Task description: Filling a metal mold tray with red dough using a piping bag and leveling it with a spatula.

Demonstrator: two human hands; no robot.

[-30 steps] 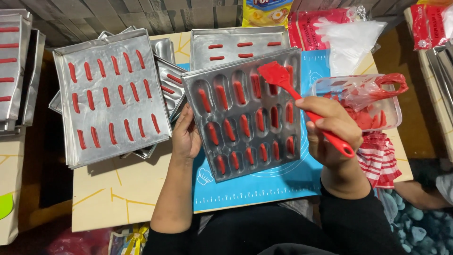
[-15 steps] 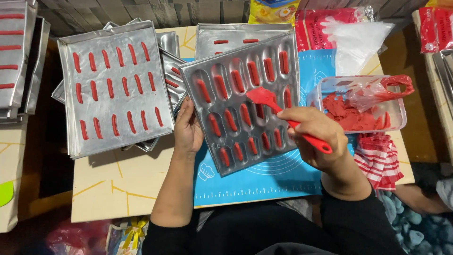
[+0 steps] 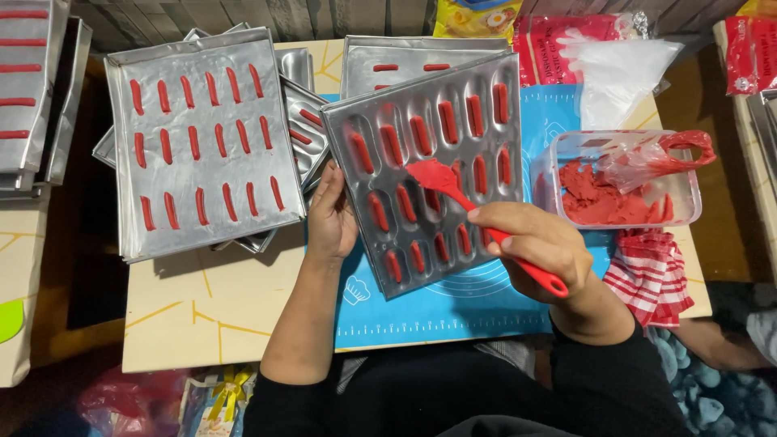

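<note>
**A:** Cream worktable with a blue silicone baking mat on it, metal trays stacked all round. Where are we in the work?

**B:** Mid-spread, by our read. Our right hand is closed round the handle of the red silicone spatula; its blade sits on the middle of the silver moulded metal tray with oblong wells. Our left hand grips that tray's left edge, fingers underneath, thumb on the rim.

**A:** Tray position?

**B:** Tilted up off the mat, near edge low, far edge raised and rotated. Most wells carry a strip of red dough.

**A:** Next move needs what?

**B:** Judgement only: a steady left hold so the tray doesn't rock, light blade pressure, stroke along each well, not across.

**A:** Supply?

**B:** Clear plastic tub of red dough just right of the tray, a smeared plastic bag lying in it. Red-and-white striped cloth below it.

**A:** Done trays?

**B:** Flat silver tray with rows of red strips to the left, on a stack.
</note>
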